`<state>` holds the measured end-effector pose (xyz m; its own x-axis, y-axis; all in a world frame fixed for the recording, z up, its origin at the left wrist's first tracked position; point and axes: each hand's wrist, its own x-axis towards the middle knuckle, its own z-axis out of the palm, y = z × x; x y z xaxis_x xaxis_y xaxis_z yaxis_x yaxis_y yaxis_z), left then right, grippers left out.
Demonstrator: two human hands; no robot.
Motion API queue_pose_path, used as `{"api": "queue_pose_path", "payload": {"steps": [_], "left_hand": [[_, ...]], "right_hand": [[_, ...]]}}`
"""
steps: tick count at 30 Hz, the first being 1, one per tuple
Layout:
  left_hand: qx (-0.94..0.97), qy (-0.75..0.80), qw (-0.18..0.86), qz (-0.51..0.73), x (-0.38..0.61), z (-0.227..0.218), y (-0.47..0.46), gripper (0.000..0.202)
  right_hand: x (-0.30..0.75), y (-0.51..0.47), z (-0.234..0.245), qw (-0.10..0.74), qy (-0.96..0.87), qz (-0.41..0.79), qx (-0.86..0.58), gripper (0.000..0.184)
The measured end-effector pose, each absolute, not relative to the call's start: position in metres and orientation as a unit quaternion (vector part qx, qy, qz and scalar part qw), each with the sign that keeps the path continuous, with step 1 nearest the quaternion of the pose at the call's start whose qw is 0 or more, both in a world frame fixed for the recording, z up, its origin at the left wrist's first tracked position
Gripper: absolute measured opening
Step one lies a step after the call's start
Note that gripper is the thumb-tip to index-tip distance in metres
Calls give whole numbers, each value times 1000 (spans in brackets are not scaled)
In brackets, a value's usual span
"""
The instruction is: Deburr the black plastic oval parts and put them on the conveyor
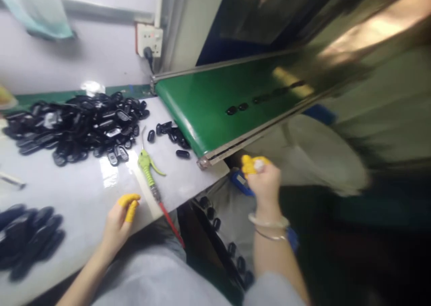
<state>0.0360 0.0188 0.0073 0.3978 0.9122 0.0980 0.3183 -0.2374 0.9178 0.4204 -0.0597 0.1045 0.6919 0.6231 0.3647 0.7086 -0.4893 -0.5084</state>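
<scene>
Over the desk [67, 194], the left hand [119, 223] hangs half open near an air gun [147, 169]. By the conveyor [208, 113], the right hand's [264, 182] grip pinches shut.

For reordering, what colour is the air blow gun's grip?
The grip is lime green; head view.

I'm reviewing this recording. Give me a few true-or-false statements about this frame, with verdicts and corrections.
The left hand wears yellow finger cots. True.
A green air blow gun with a red hose lies on the white table. True.
The right hand holds the blow gun. False: it is raised beyond the table edge, apart from the gun.
The conveyor belt is blue. False: it is green, with black parts on it.
Bangles circle the right wrist. True.
</scene>
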Motion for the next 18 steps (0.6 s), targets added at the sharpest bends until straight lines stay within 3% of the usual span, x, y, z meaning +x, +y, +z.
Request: {"api": "queue_pose_path", "payload": {"steps": [5,8,11,14,18], "left_hand": [[678,461,474,321,34,-1,6,31],[715,434,421,351,31,-4,4,24],[702,422,431,378,29,-7,4,27],[614,393,557,397,29,-9,3,45],[434,283,740,428,26,-4,5,67]], "right_hand": [[345,5,75,175,-521,34,-834,18],[326,38,55,118,-556,74,-820,37],[319,55,45,100,-565,110,-811,30],[306,50,48,122,-571,165,-795,23],[270,20,59,168,-575,320,-734,31]]}}
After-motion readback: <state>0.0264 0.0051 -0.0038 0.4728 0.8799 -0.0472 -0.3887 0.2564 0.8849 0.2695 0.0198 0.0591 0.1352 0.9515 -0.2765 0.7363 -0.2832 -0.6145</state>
